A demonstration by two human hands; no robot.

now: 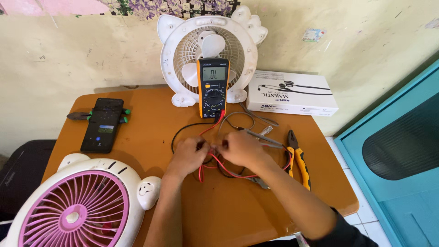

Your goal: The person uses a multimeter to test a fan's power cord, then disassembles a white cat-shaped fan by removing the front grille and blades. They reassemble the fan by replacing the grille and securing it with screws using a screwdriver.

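leads [227,171]: red + black, thin, tangled loops on table mid, pinched where your fingers meet | meter [213,88]: yellow/black, upright vs fan, screen lit, leads plugged at bottom

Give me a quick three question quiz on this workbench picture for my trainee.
1. True or false: the pliers lie on the table beside the right hand.
2. What stands upright against the white fan? A) a meter B) a phone C) a box
3. Which colours are the wires under the left hand?

Key
1. True.
2. A, the meter; the phone lies flat.
3. Red and black.
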